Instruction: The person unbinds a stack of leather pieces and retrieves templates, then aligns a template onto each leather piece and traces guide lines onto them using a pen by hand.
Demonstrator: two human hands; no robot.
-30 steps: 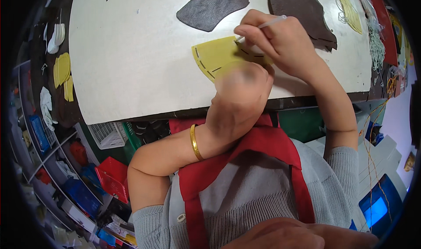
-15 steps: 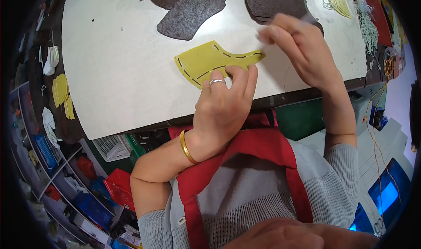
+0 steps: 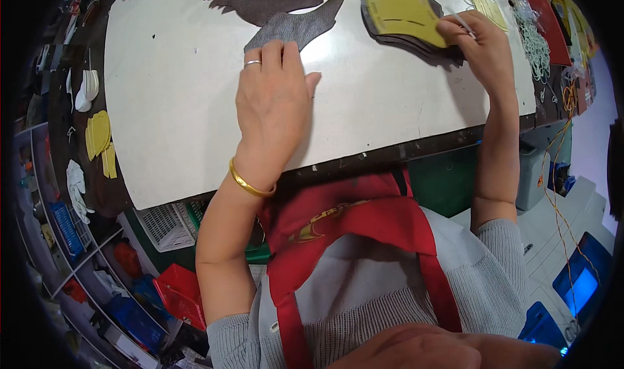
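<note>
My right hand (image 3: 482, 49) grips a yellow pattern template (image 3: 398, 13) with dark slots along its edges, and a thin pale pen-like stick (image 3: 464, 24) pokes out of the same fingers. That template lies over or just above a stack of dark brown leather pieces (image 3: 419, 48); I cannot tell whether they touch. My left hand (image 3: 273, 99) rests with fingers stretched, their tips on the near end of a single curved dark leather piece (image 3: 300, 28). Its ring finger wears a silver ring, and a gold bangle (image 3: 250, 182) circles the wrist.
More dark leather pieces (image 3: 270, 0) are heaped at the far edge of the white board (image 3: 175, 122). Pale green cord (image 3: 538, 55) and further yellow templates (image 3: 484, 0) lie at the right. Yellow pieces (image 3: 98, 135) sit off the board's left side. Below stands a white basket (image 3: 162, 226).
The yellow template has left the middle of the board and is now over the right-hand leather stack in my right hand. My left hand has moved left and away, onto the curved leather piece.
</note>
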